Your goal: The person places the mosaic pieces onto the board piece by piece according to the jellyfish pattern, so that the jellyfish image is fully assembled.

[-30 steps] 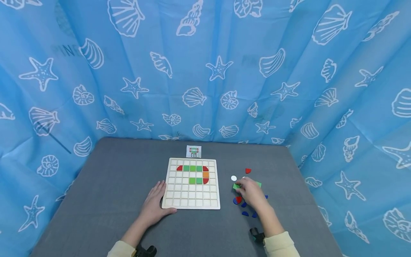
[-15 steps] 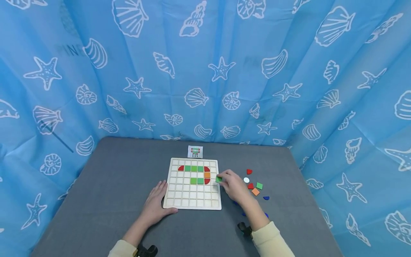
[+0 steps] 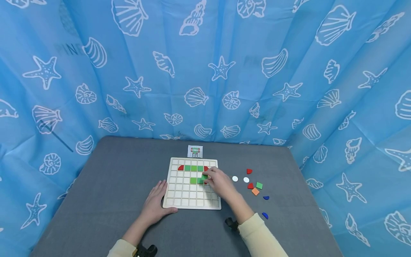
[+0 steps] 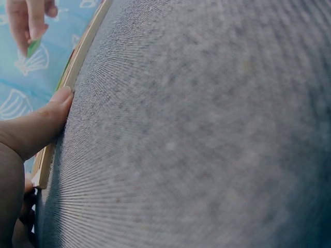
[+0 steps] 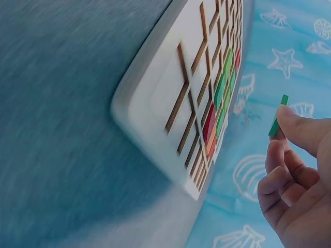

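A white wooden grid board lies on the grey table, with red, green and orange tiles set in its upper rows. My right hand hovers over the board's right side and pinches a green square tile between thumb and fingertips. My left hand rests flat on the table against the board's near-left corner, its thumb touching the board's edge. The left hand holds nothing.
Loose tiles lie right of the board: two white discs, a red piece, a green square, an orange square, blue pieces. A small pattern card lies behind the board. Blue shell-print curtains surround the table.
My right hand picked a green tile from the loose pile and carried it left, over the board's right side. The left hand stayed put.
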The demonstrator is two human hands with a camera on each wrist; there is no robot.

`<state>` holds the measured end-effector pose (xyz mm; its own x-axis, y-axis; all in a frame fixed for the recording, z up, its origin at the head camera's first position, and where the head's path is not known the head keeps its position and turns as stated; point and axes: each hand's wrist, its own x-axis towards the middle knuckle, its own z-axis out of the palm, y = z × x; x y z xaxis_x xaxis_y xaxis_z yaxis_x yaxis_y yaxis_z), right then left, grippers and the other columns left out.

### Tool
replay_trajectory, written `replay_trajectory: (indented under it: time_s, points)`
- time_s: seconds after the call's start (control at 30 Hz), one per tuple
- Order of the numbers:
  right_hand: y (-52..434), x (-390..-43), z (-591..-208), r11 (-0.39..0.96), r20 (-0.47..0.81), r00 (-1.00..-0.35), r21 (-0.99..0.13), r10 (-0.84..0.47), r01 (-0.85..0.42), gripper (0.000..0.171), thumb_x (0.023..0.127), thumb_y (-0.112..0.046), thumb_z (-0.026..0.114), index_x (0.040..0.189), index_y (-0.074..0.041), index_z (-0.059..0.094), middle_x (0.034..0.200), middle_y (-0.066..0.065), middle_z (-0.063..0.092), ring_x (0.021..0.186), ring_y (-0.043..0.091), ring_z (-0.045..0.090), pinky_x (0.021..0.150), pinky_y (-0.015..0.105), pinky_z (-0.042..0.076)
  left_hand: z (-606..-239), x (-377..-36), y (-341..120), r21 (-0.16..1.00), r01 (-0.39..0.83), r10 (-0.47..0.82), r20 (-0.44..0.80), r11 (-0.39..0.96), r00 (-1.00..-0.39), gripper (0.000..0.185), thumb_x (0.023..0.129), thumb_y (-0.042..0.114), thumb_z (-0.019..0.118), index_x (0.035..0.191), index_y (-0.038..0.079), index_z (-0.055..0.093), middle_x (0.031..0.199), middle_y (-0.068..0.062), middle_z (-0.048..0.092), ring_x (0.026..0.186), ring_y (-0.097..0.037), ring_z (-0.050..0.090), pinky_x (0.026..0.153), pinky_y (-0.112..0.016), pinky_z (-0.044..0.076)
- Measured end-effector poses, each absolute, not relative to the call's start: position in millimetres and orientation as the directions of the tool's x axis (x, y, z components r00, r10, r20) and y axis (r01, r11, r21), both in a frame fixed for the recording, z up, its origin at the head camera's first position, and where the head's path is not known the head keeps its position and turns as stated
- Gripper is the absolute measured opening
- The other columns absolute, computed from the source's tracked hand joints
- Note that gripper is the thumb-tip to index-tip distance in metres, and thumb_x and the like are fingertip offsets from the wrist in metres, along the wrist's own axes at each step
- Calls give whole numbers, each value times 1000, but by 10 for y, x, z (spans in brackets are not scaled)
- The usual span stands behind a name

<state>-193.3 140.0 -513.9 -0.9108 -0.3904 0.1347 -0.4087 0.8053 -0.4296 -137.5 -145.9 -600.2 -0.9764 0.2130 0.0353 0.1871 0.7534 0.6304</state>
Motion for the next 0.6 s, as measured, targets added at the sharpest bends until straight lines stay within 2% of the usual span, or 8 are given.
replay_trajectory:
  time_s: [0.17, 0.4, 0.6]
  points:
    - [1255, -1978, -5176, 801, 137, -896, -407, -422, -439, 30, 94, -17, 72, 124, -12, 73, 112, 3, 66, 93, 15, 64, 77, 34, 57, -6008, -1362, -1461, 635, 182, 203, 40, 751, -978, 121, 69, 65, 82, 156, -2, 31, 165, -19, 28, 153, -38, 22, 123, -56, 23]
    - [1017, -2017, -5186, 803, 94, -895, -409, -436, -434, 28, 95, -19, 72, 122, -15, 74, 115, 2, 68, 103, 18, 67, 85, 37, 59, -5987, -1372, -1458, 635, 164, 202, 14, 754, -979, 121, 70, 64, 82, 157, -1, 29, 165, -18, 26, 154, -38, 20, 124, -55, 21]
    - [847, -2097, -5252, 817, 27, -904, -418, -426, -398, 27, 93, -21, 74, 119, -16, 75, 111, 1, 68, 102, 18, 66, 83, 36, 59, -5984, -1378, -1462, 632, 170, 208, 14, 756, -978, 122, 70, 66, 81, 157, -1, 29, 165, -18, 26, 154, -37, 20, 124, -55, 21]
